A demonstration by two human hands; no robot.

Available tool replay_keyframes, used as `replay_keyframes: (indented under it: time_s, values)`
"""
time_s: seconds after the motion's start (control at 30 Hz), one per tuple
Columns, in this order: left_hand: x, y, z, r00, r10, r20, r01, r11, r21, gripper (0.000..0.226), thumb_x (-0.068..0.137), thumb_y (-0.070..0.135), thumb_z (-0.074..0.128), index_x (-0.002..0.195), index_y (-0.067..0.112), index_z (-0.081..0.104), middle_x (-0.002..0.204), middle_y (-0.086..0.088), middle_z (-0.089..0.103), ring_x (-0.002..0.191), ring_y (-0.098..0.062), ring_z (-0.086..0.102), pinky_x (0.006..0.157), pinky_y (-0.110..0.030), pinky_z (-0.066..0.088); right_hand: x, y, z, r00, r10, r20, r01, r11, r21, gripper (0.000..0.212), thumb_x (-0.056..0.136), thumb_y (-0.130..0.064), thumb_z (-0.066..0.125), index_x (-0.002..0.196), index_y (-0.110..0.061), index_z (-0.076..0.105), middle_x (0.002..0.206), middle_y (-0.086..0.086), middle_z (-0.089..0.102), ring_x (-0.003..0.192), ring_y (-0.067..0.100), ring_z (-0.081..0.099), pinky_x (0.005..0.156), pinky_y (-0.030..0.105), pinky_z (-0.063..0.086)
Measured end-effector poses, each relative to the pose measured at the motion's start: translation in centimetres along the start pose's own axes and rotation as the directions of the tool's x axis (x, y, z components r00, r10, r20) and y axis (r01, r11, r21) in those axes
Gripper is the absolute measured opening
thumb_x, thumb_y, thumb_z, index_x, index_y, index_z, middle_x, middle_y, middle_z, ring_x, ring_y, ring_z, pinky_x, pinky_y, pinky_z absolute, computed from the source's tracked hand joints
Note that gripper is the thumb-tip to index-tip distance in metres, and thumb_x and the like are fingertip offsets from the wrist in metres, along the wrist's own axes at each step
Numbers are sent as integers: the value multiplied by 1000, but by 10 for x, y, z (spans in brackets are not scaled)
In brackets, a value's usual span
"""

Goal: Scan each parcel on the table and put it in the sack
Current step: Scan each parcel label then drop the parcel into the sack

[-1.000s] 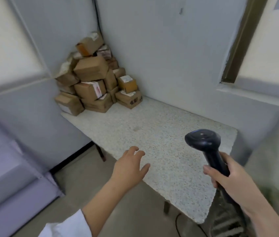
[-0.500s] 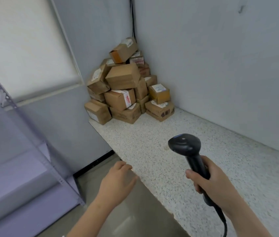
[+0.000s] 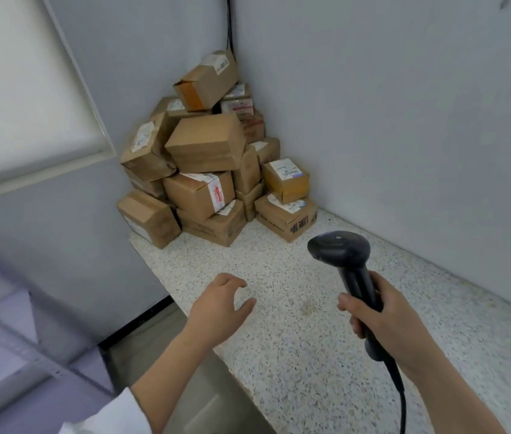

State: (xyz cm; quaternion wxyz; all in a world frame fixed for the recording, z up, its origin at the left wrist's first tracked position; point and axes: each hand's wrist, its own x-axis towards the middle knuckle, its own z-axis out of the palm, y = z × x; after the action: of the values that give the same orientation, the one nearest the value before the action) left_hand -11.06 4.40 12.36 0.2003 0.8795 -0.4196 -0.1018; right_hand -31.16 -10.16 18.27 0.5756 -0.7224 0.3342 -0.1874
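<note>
Left hand (image 3: 216, 311) advanced over table (image 3: 310, 355); parcels (image 3: 207, 170) well beyond fingers (image 3: 235, 281).

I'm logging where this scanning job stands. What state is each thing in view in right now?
Left hand: empty, fingers loosely curled, over the table's near edge.
Right hand: closed on the scanner's handle.
Scanner: held upright, head towards the parcels, cable hanging down.
Parcels: stacked in the far corner, untouched, closed.
Top parcel: tilted, leaning by the wall.
Table: bare in front of the stack.
</note>
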Motion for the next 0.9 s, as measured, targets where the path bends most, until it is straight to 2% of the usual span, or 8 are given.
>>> replay_keyframes:
  time_s: [0.17, 0.33, 0.47, 0.6, 0.73, 0.8, 0.9]
  values:
    - [105, -15, 0, 993, 107, 45, -106, 994, -21, 45, 95, 40, 50, 133, 16, 49, 138, 2, 44, 121, -11, 46, 94, -23, 39, 61, -6, 17, 992, 24, -120, -24, 1000, 3, 16, 86, -21, 63, 100, -23, 54, 65, 14, 61, 48, 13, 51, 52, 30, 44]
    - [215, -33, -7, 972, 215, 100, -213, 977, -23, 45, 98, 32, 45, 138, 12, 43, 142, -6, 41, 127, -18, 42, 102, -28, 35, 124, -21, 46, 964, 65, -256, -66, 998, 3, 15, 87, -20, 62, 98, -23, 54, 71, 19, 64, 48, 11, 51, 52, 26, 46]
    - [301, -39, -10, 965, 242, 98, -244, 970, 4, 49, 100, 32, 38, 143, 10, 33, 147, -9, 31, 132, -25, 36, 104, -35, 33, 170, -33, 65, 946, 83, -315, -103, 993, -48, 18, 85, -22, 64, 100, -23, 54, 56, 1, 57, 46, 7, 51, 49, 22, 44]
    - [377, -35, 0, 952, 260, 164, -275, 958, 82, 48, 101, 37, 32, 137, 7, 35, 140, -17, 33, 125, -32, 40, 100, -41, 37, 196, -43, 74, 917, 111, -384, -135, 990, -36, 15, 85, -22, 64, 96, -23, 54, 50, 0, 54, 47, 15, 48, 46, 27, 41]
    - [440, -27, 17, 959, 231, 163, -253, 958, 133, 55, 101, 39, 32, 142, 4, 24, 146, -23, 21, 127, -35, 36, 101, -41, 38, 212, -49, 74, 889, 149, -432, -168, 986, -6, 12, 85, -19, 64, 93, -21, 56, 49, 2, 54, 47, 18, 47, 44, 27, 40]
    - [462, -26, 28, 968, 191, 164, -215, 966, 141, 62, 100, 41, 33, 147, 7, 14, 152, -22, 12, 136, -36, 25, 106, -42, 36, 218, -46, 72, 879, 176, -443, -193, 981, 8, 10, 84, -18, 64, 91, -21, 56, 48, 3, 54, 45, 20, 45, 42, 28, 38]
    - [479, -24, 41, 976, 132, 173, -147, 986, 80, 70, 98, 45, 37, 150, 11, 6, 155, -17, 1, 142, -35, 11, 112, -45, 29, 221, -43, 70, 869, 192, -457, -209, 978, 14, 11, 84, -16, 65, 89, -19, 56, 48, 4, 53, 39, 13, 43, 40, 24, 37]
